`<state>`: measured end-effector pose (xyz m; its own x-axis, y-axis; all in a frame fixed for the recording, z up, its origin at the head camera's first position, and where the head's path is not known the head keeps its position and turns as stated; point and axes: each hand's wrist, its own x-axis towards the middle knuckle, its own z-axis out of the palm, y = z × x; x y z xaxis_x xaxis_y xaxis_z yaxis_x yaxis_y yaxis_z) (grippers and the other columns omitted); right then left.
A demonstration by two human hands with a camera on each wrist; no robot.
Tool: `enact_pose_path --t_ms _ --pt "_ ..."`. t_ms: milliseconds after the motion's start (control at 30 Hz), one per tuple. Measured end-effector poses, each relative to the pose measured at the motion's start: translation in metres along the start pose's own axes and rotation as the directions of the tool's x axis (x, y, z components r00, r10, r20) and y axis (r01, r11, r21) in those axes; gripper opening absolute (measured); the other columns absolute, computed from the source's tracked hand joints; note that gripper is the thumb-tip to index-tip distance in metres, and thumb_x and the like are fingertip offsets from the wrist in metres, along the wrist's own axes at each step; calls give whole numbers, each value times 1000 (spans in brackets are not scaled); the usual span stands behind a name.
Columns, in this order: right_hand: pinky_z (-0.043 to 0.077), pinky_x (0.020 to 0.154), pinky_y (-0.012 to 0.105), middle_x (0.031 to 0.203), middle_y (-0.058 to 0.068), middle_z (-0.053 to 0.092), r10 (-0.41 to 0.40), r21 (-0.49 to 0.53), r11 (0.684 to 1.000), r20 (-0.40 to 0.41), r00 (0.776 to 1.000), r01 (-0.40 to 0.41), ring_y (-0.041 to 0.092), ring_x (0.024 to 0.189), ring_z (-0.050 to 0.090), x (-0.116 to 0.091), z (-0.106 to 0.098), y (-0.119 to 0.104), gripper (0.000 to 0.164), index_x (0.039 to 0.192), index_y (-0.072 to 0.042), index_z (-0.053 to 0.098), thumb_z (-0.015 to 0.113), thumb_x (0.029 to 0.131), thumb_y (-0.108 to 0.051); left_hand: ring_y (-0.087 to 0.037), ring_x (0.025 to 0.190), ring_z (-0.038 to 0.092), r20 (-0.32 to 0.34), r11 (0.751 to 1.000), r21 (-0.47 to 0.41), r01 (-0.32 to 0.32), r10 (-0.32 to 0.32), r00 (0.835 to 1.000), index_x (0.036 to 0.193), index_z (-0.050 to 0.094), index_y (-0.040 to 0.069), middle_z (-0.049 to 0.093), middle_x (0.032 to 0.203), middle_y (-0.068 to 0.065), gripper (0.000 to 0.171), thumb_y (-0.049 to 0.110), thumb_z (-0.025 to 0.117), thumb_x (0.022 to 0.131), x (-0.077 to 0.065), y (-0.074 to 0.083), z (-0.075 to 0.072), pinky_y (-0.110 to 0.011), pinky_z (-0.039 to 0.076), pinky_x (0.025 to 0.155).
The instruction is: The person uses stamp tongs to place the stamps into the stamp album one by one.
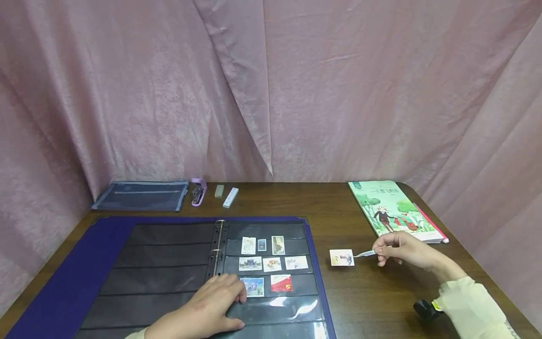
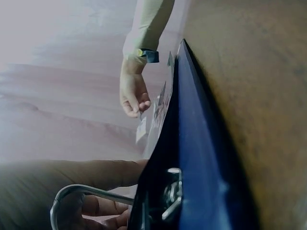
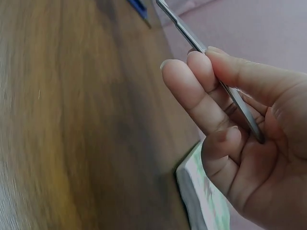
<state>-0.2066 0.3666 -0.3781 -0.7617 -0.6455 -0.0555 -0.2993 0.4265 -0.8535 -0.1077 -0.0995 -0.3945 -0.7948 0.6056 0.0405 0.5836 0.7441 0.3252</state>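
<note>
My right hand (image 1: pixel 400 252) pinches a pair of metal tweezers (image 1: pixel 366 253) between thumb and fingers, to the right of the stamp album. At the tweezers' tip is a pale postage stamp (image 1: pixel 341 257) with a reddish picture, seen over the wooden table. In the right wrist view the tweezers (image 3: pixel 235 98) slant across the palm. My left hand (image 1: pixel 216 301) rests on the open stamp album (image 1: pixel 288 308), fingers relaxed, beside the lower stamps. Several stamps sit in the right page's rows, among them a red one (image 1: pixel 281 283) and a bluish one (image 1: pixel 255 287) close by the left fingers.
Metal rings (image 1: pixel 216 256) run down the album's middle; its left page (image 1: pixel 156 278) is black. Behind lie a blue mesh pouch (image 1: pixel 141 197), a purple stapler (image 1: pixel 198 192), a small eraser (image 1: pixel 219 191) and a white box (image 1: pixel 230 197). A green book (image 1: pixel 391 207) lies back right.
</note>
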Motion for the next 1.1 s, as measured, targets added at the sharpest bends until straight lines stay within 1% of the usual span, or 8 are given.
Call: enact_pose_path --t_ms 167,367,533,600,733,867,1000,1100 --pt "39 43 27 72 9 65 -2 -30 1000 -18 1000 1 14 65 60 6 8 -17 18 94 7 56 48 91 -8 -1 76 35 5 1000 -2 14 -14 1000 84 49 26 40 79 17 37 40 76 62 -1 1 -1 -25 33 71" --pt "38 42 30 71 13 64 -38 -35 999 -10 999 38 14 64 60 18 20 -33 17 93 7 56 49 90 -8 -1 75 35 -17 1000 -10 6 -6 1000 84 47 26 41 78 17 39 38 77 62 -2 2 -1 -23 31 70" --pt "38 42 30 71 12 64 -42 -31 999 10 999 43 18 65 61 29 32 -40 18 92 7 56 50 90 -10 0 73 35 -37 1000 -23 3 -4 999 83 45 26 40 74 17 35 33 75 66 -1 1 0 -22 30 69" --pt "38 42 28 71 12 64 -51 -25 998 23 998 52 21 65 62 34 37 -42 18 92 7 56 51 90 -10 0 72 35 -49 999 -35 8 -10 999 82 45 27 40 73 18 30 30 73 70 0 0 1 -21 30 68" --pt "39 41 25 71 13 64 -85 15 996 54 995 84 21 66 62 42 48 -44 18 91 8 56 50 90 -9 2 69 36 -111 997 -72 4 -12 994 79 47 27 42 71 20 22 22 68 76 2 0 4 -20 30 67" --pt "41 40 27 71 16 62 -110 56 993 77 991 106 20 65 61 51 60 -47 18 90 9 56 50 90 -8 5 68 37 -157 994 -109 1 -18 987 77 48 27 43 70 22 19 18 65 79 3 -1 7 -20 32 66" --pt "43 41 31 72 21 61 -118 89 990 94 989 110 21 65 61 59 72 -54 19 90 10 56 51 89 -8 5 68 38 -157 989 -149 17 -40 987 76 49 27 44 68 22 19 17 64 79 3 0 6 -22 33 68" --pt "45 42 33 71 24 60 -106 99 990 95 990 96 19 65 61 65 81 -58 20 90 9 57 51 89 -10 5 67 39 -161 985 -168 28 -56 985 76 49 27 45 67 23 19 17 65 78 3 1 5 -24 34 70"
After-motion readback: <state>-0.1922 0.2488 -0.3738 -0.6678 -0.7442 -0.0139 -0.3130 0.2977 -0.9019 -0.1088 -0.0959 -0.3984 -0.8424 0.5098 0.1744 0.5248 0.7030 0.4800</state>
